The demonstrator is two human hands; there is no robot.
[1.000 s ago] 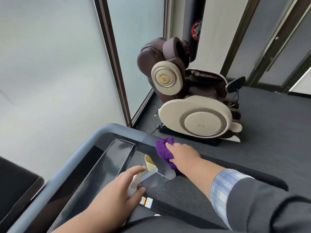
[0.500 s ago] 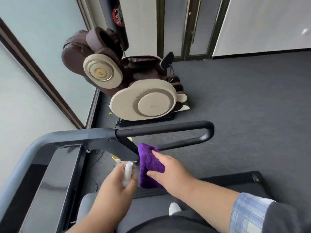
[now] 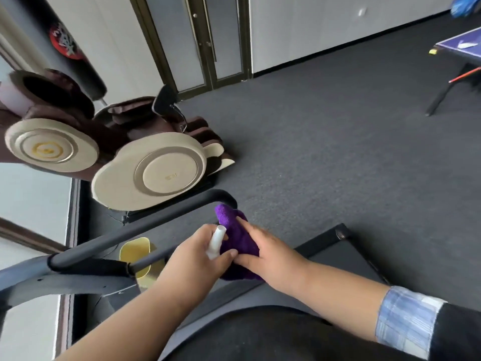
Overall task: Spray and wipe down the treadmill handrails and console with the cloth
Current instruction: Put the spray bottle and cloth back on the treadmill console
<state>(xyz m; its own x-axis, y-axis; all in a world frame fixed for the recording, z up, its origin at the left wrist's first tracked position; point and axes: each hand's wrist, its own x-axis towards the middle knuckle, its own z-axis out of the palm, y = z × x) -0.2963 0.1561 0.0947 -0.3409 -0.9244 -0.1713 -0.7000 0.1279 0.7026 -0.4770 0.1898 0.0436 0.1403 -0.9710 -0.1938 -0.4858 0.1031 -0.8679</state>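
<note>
The black treadmill handrail (image 3: 145,225) runs from the grey frame at lower left up to a rounded end near the middle. A purple cloth (image 3: 235,237) is wrapped over the rail's end part, and my right hand (image 3: 270,254) grips it there. My left hand (image 3: 197,259) holds a white spray bottle (image 3: 215,242) right beside the cloth, nozzle end pointing up. The yellow lower body of the bottle (image 3: 135,252) shows below the rail. The console is out of view.
A beige and brown massage chair (image 3: 145,168) stands on the dark carpet just beyond the rail. The black treadmill deck (image 3: 338,256) lies below my hands. A table leg (image 3: 442,92) and blue tabletop sit far right. Doors are at the back.
The view has swung right, off the console. My right hand has slid the cloth along the handrail toward its rounded end, and my left hand with the bottle has followed beside it.
</note>
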